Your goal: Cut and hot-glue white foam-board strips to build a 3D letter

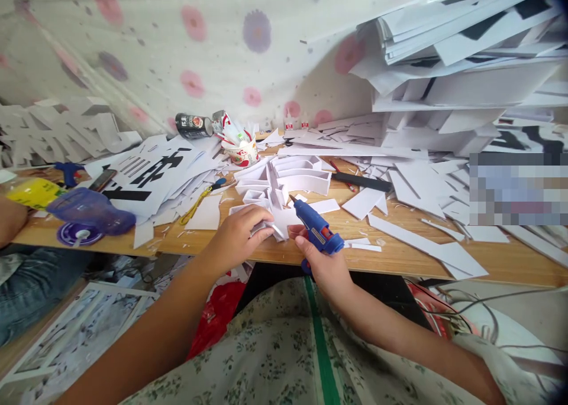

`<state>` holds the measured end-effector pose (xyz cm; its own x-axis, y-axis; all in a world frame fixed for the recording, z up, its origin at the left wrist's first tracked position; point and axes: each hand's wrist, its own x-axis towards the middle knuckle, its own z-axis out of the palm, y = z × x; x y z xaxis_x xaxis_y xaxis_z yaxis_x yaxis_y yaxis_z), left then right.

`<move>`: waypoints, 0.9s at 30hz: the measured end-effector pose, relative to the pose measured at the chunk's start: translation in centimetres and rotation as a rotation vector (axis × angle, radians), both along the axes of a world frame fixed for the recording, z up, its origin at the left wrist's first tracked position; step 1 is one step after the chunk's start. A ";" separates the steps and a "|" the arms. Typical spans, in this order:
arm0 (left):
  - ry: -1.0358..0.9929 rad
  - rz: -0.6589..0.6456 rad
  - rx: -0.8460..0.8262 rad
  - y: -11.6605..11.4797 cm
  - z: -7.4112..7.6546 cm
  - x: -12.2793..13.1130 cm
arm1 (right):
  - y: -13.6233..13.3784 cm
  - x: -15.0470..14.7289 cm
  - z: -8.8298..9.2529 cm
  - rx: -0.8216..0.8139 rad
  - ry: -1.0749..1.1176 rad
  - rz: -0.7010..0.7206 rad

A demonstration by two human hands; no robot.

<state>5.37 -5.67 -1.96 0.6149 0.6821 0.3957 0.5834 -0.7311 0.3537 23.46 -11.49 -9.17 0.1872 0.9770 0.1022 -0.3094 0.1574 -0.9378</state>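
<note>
right hand (322,263) grips a blue glue gun (316,230); left hand (237,235) pinches a white foam piece (280,222) on the table (399,257)

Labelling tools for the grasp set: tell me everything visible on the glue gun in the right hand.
Blue plastic glue gun, with a red-orange mark on its side and a dark nozzle with an orange collar. The right hand grips its handle at the table edge. The barrel tilts up, nozzle pointing up-left over the white piece in the left hand; contact cannot be told. No cord shows.
</note>
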 end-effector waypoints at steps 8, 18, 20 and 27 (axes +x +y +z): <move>-0.066 -0.028 0.129 -0.3 -0.1 1.1 | 0.6 0.4 1.9 0.187 -0.356 -0.028; -0.009 0.094 0.187 0.0 -0.4 2.1 | 2.4 0.6 1.3 0.226 -0.630 -0.048; 0.017 0.103 0.196 -0.1 -0.7 2.2 | 2.7 0.7 1.1 0.221 -0.646 -0.058; 0.038 0.216 0.286 -1.3 -1.5 1.8 | 2.8 1.4 1.6 0.192 -0.698 -0.103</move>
<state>7.12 -6.99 -3.43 0.4866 0.6631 0.5688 0.7442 -0.6557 0.1278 24.82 -8.64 -7.60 0.1060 0.9106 0.3995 0.3753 0.3354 -0.8641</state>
